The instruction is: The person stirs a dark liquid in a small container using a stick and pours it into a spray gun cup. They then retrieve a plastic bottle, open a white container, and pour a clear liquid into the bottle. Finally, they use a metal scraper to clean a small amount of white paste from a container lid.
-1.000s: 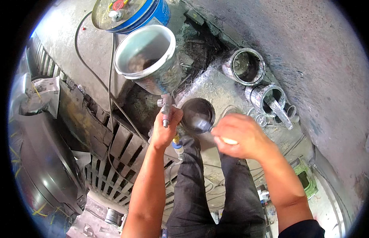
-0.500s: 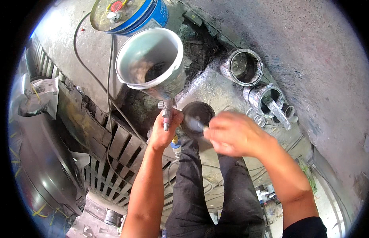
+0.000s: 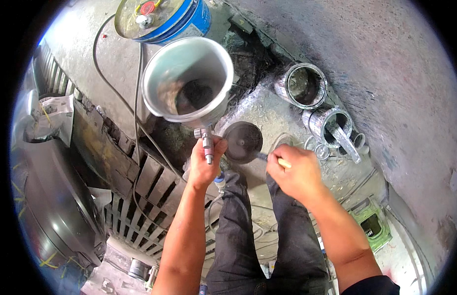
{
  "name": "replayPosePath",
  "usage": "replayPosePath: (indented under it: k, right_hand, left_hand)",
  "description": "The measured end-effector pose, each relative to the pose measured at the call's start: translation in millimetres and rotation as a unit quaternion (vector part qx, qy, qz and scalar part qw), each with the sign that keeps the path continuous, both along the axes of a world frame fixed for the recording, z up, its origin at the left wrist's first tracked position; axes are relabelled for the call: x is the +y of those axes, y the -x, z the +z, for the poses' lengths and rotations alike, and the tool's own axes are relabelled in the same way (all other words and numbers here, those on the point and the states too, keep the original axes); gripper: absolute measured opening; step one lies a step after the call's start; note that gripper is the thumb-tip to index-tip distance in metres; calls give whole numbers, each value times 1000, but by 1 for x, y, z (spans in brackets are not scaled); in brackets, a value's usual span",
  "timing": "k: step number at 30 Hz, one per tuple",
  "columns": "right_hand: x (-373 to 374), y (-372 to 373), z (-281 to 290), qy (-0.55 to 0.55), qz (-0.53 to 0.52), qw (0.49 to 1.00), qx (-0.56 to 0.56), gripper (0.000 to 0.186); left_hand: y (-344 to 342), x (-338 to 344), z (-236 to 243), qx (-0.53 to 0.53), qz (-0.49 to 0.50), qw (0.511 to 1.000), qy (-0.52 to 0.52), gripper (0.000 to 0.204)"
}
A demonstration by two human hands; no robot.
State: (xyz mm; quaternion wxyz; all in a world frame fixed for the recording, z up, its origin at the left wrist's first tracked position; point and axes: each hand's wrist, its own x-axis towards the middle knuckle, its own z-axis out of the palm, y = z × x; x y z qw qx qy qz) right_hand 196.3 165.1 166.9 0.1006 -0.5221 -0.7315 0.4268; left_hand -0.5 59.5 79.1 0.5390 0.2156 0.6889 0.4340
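My left hand (image 3: 205, 161) is closed around a spray gun, whose metal knob and fitting (image 3: 208, 146) stick out over the fingers. Beside that hand is a round dark cup (image 3: 242, 142), open at the top, which looks like part of the gun. A blue air-line connector (image 3: 219, 181) hangs under the gun. In the fingers of my right hand (image 3: 298, 173) is a slim brush (image 3: 284, 163) with a pale yellow handle end. Its dark tip reaches the cup's right rim; whether it touches cannot be made out.
Just beyond my left hand stands a big white bucket (image 3: 151, 91), dark inside. A blue drum (image 3: 194, 22) is behind it. Two paint-smeared cans (image 3: 291, 88) stand at right, one holding a flat stirring stick (image 3: 347, 145). Slatted grating (image 3: 145, 196), hoses and a dark panel (image 3: 56, 196) lie left.
My right hand has drawn back slightly right and down from the cup, and the brush handle now shows. The left hand and gun have barely shifted.
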Motion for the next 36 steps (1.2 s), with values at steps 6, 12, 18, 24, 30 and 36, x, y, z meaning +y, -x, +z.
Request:
replayPosePath:
  k: [6,12,18,24,30,36]
  right_hand:
    - [16,15,-21,-166,47,984,51,12]
    - [15,7,-18,-117,192,953,204,13]
    - [34,8,-22,-143,166,965,147,10]
    - [14,27,-15,289,-300,889,190,12]
    - [-14,10,-11,171,-108,976,78,16]
    - [17,23,-13,-103,33,994,15,14]
  left_hand:
    - [-7,12,9,51,-33,996,58,18]
    - [5,10,9,-13,-3,995,96,15]
    - [7,4,9,11,-5,997,74,16]
    - [2,-3,0,25,34,999,2,15]
    - [3,-3,1,30,45,999,4,15]
    - [-1,-11,-8,44,38,998,7,16]
